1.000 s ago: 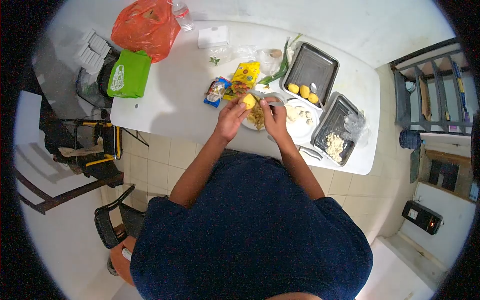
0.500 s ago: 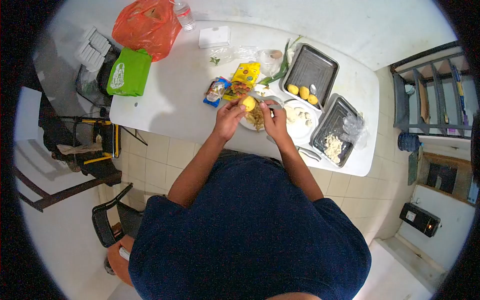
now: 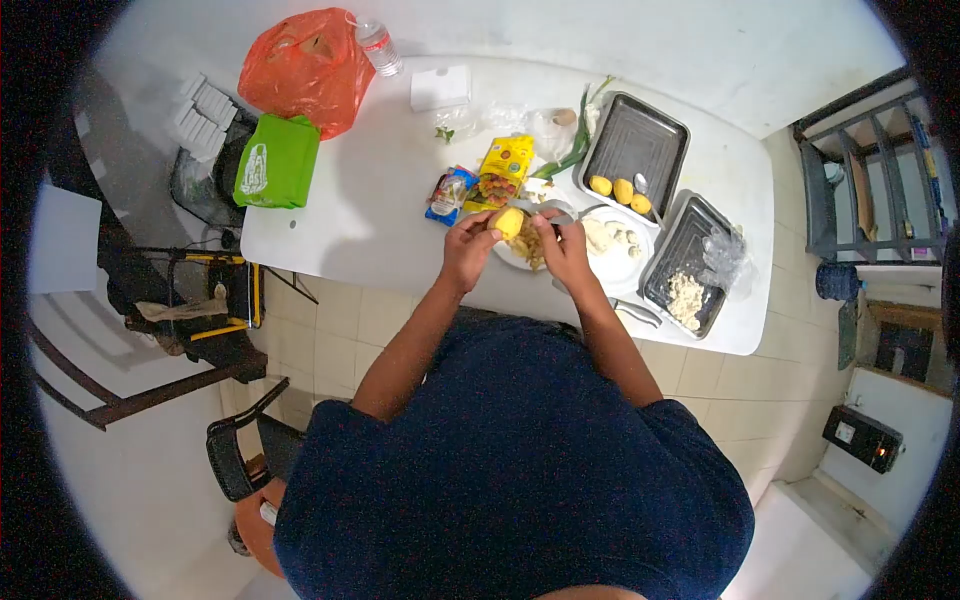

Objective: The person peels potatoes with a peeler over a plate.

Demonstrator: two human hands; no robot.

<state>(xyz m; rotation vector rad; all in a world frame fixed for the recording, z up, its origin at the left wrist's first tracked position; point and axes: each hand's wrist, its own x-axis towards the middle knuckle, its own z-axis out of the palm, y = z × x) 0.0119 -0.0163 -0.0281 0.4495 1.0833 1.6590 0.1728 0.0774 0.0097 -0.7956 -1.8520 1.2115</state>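
Note:
My left hand (image 3: 468,250) is closed on a yellow potato-like piece (image 3: 509,223). Close to its right, my right hand (image 3: 563,252) has its fingers closed round a grey tool (image 3: 560,214), perhaps a knife or peeler. Beneath both hands lies a plate (image 3: 505,254) with brownish peelings (image 3: 527,243). To the right stands a white plate (image 3: 615,268) with pale pieces. Several yellow pieces (image 3: 622,191) and a spoon (image 3: 641,183) rest in the upper dark tray (image 3: 637,135). The lower tray (image 3: 712,210) holds pale chopped bits (image 3: 684,300) and a clear plastic bag (image 3: 727,262).
A knife (image 3: 638,313) lies near the table's front edge. Yellow (image 3: 505,165) and blue (image 3: 450,195) packets, a green leafy stalk (image 3: 573,158) and a white box (image 3: 440,88) are beyond my hands. At the left are green (image 3: 278,162) and red (image 3: 310,72) bags and a bottle (image 3: 380,48).
The whole view has shifted slightly, so the table appears further right and lower. Both hands keep their holds; the yellow piece is turned a little and shows more of its surface.

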